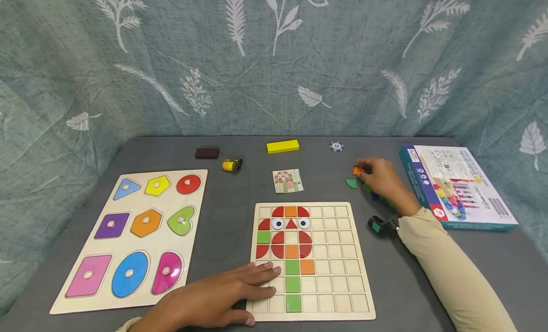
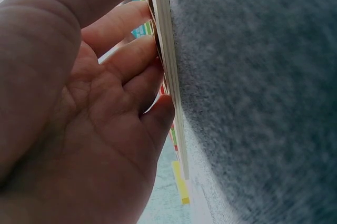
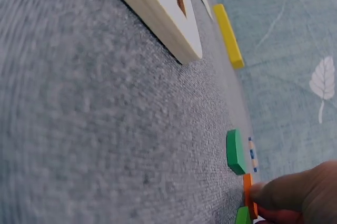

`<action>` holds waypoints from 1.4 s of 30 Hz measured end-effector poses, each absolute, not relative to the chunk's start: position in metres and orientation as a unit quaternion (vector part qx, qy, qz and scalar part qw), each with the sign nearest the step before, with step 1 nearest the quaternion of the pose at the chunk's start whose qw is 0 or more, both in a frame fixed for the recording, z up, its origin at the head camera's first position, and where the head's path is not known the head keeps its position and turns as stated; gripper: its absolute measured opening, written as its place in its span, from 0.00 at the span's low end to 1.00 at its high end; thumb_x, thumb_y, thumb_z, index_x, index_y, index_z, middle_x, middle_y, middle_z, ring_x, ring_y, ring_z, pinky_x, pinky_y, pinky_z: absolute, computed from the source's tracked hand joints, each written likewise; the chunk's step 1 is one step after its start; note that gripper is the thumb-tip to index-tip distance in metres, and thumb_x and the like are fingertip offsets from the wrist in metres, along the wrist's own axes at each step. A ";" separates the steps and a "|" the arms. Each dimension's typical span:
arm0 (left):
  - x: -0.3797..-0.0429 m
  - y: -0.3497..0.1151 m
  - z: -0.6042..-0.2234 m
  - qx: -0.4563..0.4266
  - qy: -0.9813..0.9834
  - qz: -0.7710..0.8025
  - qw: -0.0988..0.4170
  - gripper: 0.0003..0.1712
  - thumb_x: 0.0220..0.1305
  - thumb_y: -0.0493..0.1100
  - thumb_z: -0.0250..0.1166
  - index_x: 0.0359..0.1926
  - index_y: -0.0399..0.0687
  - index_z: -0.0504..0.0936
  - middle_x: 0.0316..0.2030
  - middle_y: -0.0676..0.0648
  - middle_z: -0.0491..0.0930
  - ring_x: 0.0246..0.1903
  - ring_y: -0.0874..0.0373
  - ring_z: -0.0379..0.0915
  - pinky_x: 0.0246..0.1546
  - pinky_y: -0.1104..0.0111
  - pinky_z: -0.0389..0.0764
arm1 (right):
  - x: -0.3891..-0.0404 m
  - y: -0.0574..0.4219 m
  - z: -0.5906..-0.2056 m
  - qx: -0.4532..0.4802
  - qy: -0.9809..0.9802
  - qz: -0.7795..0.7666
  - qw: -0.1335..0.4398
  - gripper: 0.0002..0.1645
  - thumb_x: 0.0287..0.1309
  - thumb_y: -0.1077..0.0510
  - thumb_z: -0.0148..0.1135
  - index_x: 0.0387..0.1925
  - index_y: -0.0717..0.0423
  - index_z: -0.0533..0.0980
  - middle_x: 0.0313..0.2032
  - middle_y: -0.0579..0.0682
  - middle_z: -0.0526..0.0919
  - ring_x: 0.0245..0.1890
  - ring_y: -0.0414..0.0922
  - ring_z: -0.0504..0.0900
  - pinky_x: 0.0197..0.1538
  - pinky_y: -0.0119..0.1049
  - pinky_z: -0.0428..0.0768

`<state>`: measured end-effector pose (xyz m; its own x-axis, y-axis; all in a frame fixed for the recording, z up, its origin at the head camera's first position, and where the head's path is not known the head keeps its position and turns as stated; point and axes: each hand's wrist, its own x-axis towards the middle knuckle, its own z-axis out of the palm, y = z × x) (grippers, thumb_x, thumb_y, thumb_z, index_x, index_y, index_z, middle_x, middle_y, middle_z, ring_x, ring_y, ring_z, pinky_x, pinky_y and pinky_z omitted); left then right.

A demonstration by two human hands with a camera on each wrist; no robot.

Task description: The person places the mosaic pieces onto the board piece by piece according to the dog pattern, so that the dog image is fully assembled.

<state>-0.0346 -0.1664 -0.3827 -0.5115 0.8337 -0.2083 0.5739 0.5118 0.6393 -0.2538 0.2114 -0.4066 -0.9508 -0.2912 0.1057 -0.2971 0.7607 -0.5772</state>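
Note:
My left hand (image 1: 227,294) rests with its fingers extended over the lower left of a wooden grid board (image 1: 338,287). Its fingertips lie on the squares; the left wrist view shows them at the board's edge. Red, green and orange tiles fill part of the grid, along with two eye pieces (image 1: 277,223). Farther back on the right, my right hand (image 1: 381,177) pinches an orange tile (image 1: 357,170) at a small group of loose pieces. Beside it lies a green quarter-round piece (image 1: 351,183); other green and dark blue pieces are partly hidden under the hand.
A small picture card (image 1: 288,181) lies behind the board. To the left is a knobbed shape puzzle (image 1: 100,260). A yellow block (image 1: 283,146), dark block (image 1: 207,153), yellow toy (image 1: 232,165) and poker chip (image 1: 336,146) line the back. A box (image 1: 462,184) and black strap (image 1: 383,224) lie right.

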 end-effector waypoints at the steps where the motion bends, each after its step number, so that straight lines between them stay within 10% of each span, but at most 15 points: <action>1: -0.035 -0.166 -0.383 0.423 0.831 0.255 0.256 0.33 0.63 0.47 0.68 0.68 0.54 0.71 0.72 0.53 0.59 0.71 0.55 0.51 0.65 0.58 0.63 | -0.254 0.211 -0.406 0.157 -0.939 0.306 0.005 0.19 0.60 0.70 0.60 0.53 0.73 0.76 0.48 0.70 0.80 0.49 0.64 0.78 0.52 0.57 0.74; 31: -0.034 -0.166 -0.384 0.422 0.835 0.250 0.248 0.34 0.62 0.47 0.68 0.68 0.55 0.71 0.72 0.54 0.58 0.71 0.55 0.51 0.65 0.58 0.62 | -0.236 0.203 -0.395 0.207 -0.927 0.313 0.019 0.09 0.59 0.67 0.64 0.41 0.67 0.82 0.35 0.59 0.82 0.32 0.52 0.79 0.36 0.46 0.76; 42: -0.034 -0.166 -0.382 0.420 0.833 0.258 0.251 0.33 0.63 0.49 0.68 0.68 0.55 0.70 0.72 0.56 0.58 0.71 0.55 0.50 0.65 0.58 0.60 | -0.209 0.191 -0.387 0.279 -0.881 0.374 -0.078 0.11 0.59 0.70 0.61 0.43 0.65 0.83 0.36 0.51 0.82 0.31 0.45 0.77 0.33 0.34 0.77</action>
<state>-0.0345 -0.1663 -0.3823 -0.5215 0.8288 -0.2027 0.5695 0.5150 0.6406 -0.2092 0.1909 -0.3870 -0.8323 -0.5497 0.0719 -0.4334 0.5643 -0.7027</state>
